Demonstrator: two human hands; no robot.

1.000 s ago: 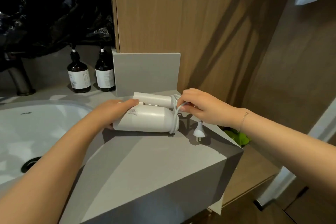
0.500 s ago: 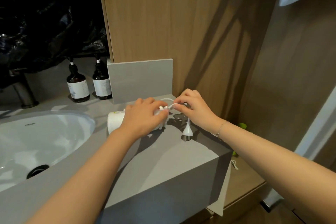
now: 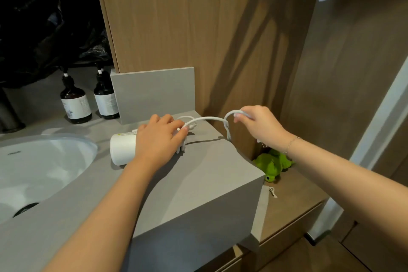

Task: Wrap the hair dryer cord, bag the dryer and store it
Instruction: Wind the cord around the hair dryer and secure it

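- Currently nearest the camera, the two forearms are reaching out over the grey counter (image 3: 198,187), whose square corner and drop-off are sitting on the person's right.
- Left hand (image 3: 157,141) is lying palm-down on the white hair dryer (image 3: 122,149), fingers curled over the far end and pinning the coils; the dryer is lying on its side on the counter, just beside the sink (image 3: 44,161).
- Right hand (image 3: 259,126) is closed in a pinch on the cord (image 3: 207,119), holding it up in an arch past the counter edge.
- Plug: cannot tell where it is; something white is dangling under the right wrist, too small to identify.
- Risk: the left hand is carrying all the hold-down; if it lifts, the wraps are likely springing loose and the round body rolling toward the sink.
- Risk: slack is hanging over the edge; it could snag on the corner or drop onto the green plush toy (image 3: 272,162) on the lower shelf.
- Risk: overpulling with the right hand is likely dragging the dryer sideways toward the two brown bottles (image 3: 76,104) further back.
- No bag clearly identifiable; bagging is looking not yet started.
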